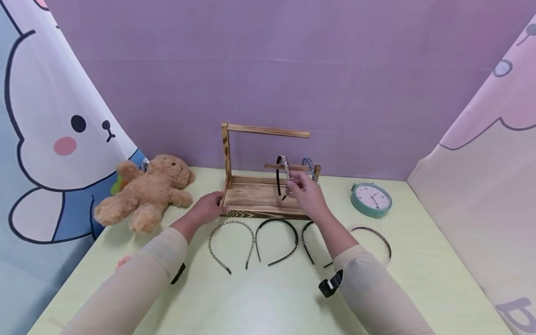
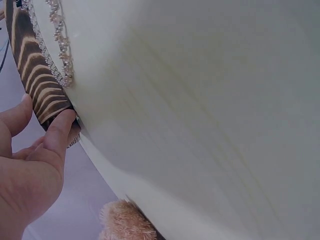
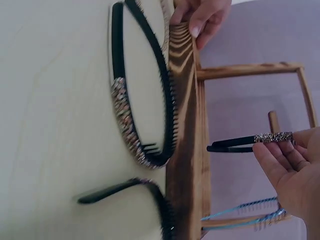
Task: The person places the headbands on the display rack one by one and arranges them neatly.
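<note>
A wooden rack (image 1: 251,194) with an upper and a lower bar stands at the back of the table. My left hand (image 1: 207,208) grips its left front corner, thumb and fingers around the wood (image 2: 42,82). My right hand (image 1: 309,194) pinches a black headband with sparkling stones (image 1: 288,173), which hangs around the lower bar near its free end; in the right wrist view the fingers hold its jewelled part (image 3: 272,137). A blue headband (image 1: 310,164) hangs on the same bar, farther right, by the post.
Before the rack lie several headbands, among them a beaded one (image 1: 211,244) and a black toothed one (image 1: 296,235). A brown teddy bear (image 1: 148,195) lies at left, a green clock (image 1: 371,200) at right. A purple cloth (image 1: 268,70) hangs behind.
</note>
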Available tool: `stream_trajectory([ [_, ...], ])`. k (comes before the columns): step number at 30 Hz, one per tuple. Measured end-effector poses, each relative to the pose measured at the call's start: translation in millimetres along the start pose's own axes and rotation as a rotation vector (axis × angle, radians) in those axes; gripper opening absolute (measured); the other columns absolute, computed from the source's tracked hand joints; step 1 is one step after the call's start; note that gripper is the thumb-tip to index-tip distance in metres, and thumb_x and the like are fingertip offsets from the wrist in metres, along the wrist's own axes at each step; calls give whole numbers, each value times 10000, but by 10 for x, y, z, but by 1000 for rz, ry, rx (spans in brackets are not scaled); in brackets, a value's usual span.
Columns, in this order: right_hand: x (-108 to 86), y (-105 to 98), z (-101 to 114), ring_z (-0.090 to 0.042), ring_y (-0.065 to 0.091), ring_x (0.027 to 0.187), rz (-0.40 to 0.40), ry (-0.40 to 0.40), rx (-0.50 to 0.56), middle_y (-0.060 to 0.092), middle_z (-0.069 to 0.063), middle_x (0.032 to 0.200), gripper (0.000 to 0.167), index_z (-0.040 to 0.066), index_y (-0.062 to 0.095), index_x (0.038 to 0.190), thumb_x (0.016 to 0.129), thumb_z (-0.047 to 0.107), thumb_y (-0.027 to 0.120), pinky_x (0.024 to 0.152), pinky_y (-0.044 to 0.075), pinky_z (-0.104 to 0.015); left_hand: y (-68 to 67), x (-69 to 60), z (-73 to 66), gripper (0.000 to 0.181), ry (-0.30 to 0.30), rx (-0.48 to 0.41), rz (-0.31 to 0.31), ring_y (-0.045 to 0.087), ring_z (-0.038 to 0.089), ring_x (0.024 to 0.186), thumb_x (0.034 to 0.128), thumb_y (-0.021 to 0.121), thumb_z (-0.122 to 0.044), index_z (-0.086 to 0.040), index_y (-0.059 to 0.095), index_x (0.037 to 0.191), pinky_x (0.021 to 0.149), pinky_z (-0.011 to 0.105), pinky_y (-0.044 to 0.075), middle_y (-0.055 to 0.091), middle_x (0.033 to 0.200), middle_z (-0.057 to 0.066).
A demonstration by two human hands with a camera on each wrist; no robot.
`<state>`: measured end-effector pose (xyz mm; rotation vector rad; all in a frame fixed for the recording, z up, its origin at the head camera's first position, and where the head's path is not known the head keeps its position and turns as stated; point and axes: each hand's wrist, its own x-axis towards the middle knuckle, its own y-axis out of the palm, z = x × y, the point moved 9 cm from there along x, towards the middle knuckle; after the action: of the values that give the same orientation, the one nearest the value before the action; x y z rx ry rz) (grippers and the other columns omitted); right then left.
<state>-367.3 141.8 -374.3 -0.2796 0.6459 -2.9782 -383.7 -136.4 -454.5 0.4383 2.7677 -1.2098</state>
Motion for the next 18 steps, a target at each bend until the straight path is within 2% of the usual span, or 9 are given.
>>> stream_trajectory([
  [6, 11, -85, -133, -382, 655, 1013, -57, 15, 23, 588, -251, 1148, 314, 35, 533, 1312, 1018, 143, 543, 893, 569, -452, 3, 3, -5, 660, 3, 12, -2, 344, 408, 1412, 997, 588, -264, -5, 295, 1529, 1145, 538, 318, 381, 1524, 236],
  [13, 25, -126, -238, -337, 657, 1021, -83, 61, -56, 616, -177, 1133, 294, 40, 542, 1285, 1022, 171, 540, 872, 583, -393, 4, 25, 25, 682, -6, 18, 2, 333, 413, 1415, 1004, 576, -274, 6, 258, 1539, 1146, 543, 313, 356, 1534, 247],
  [18, 25, -145, -267, -328, 653, 1039, -84, 74, -74, 613, -146, 1142, 305, 50, 536, 1294, 1022, 188, 543, 878, 581, -381, 3, 33, 32, 683, -5, 12, 0, 334, 415, 1414, 1003, 578, -270, 7, 257, 1538, 1145, 544, 314, 356, 1533, 248],
])
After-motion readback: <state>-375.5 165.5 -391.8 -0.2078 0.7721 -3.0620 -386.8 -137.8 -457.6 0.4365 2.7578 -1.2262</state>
